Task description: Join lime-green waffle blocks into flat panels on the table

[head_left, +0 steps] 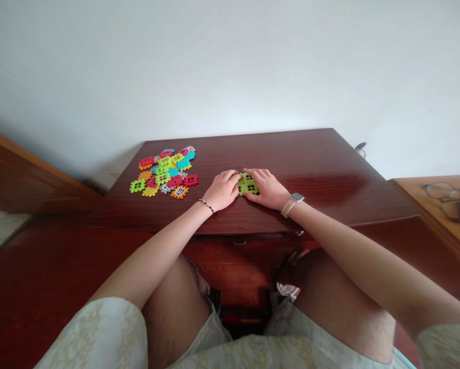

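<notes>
Left hand [224,189] and right hand [266,188] both grip green tile piece [247,184], near-centre tabletop [310,164]. Judged light, stiff plastic; notched edges give best hold. Loose tile pile [164,171] lies far left.

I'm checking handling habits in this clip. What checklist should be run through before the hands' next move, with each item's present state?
1. Both hands on the green tiles: ok; left hand and right hand hold them from either side.
2. Tiles supported: ok; they rest on the table.
3. Tiles fully joined: cannot tell; the hands cover them.
4. Pile of loose tiles apart from hands: ok; lies to their left.
5. Glasses out of the way: ok; on the side surface, far right.
</notes>
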Motion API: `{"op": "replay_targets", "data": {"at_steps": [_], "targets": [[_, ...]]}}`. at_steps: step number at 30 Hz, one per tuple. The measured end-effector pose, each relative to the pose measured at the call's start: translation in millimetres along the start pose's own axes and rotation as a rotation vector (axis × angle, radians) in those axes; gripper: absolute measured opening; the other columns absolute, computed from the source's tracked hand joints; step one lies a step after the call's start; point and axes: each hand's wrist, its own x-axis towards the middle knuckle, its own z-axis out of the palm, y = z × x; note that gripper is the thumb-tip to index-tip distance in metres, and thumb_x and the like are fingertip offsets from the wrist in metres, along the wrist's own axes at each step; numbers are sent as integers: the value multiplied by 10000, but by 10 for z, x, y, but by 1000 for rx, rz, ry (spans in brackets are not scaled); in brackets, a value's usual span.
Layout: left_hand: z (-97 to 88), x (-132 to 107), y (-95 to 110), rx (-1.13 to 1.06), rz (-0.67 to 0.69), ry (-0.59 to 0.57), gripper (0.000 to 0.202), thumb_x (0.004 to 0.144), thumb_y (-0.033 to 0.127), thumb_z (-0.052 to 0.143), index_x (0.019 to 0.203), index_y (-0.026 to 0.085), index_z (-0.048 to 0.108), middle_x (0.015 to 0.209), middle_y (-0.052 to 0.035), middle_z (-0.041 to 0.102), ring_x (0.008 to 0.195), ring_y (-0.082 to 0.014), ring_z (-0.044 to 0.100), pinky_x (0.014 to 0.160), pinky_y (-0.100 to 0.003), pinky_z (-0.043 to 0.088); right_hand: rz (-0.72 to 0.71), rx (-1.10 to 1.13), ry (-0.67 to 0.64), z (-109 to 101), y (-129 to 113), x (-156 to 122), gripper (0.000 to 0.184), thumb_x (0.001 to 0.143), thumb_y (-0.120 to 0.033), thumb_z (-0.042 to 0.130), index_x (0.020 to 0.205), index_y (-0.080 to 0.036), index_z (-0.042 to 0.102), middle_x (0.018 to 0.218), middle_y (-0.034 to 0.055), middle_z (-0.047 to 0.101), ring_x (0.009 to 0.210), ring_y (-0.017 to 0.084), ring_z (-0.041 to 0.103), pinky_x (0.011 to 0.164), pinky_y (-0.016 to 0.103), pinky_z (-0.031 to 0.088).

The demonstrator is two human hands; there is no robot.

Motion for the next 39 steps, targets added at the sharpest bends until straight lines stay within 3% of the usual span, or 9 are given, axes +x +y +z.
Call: {"op": "replay_targets", "data": {"at_steps": [14, 33, 39], "targets": [[-2, 0, 1, -24, 7, 12, 376, 1113, 122, 514, 1440, 164, 695, 1526, -174, 691, 1429, -357, 649, 1281, -567, 541, -6, 1, 8, 8, 14, -6, 817, 1043, -569, 711, 1747, -215, 494, 1684, 208, 631, 1533, 475, 569, 1291, 721, 494], [-3, 6, -7, -31, 6, 10, 390, 1119, 140, 511, 1453, 164, 711, 1533, -175, 691, 1441, -358, 650, 1282, -570, 550, -4, -5, -6, -2, -2, -4, 813, 1052, -573, 696, 1724, -153, 514, 1692, 223, 622, 1537, 474, 560, 1314, 693, 484], [8, 15, -20, -37, 7, 12, 411, 1095, 121, 536, 1454, 202, 720, 1528, -155, 695, 1439, -345, 655, 1282, -570, 554, -7, -7, -7, -4, 6, -6, 795, 1059, -580, 690, 1744, -225, 500, 1699, 199, 618, 1545, 472, 558, 1290, 723, 498]]}}
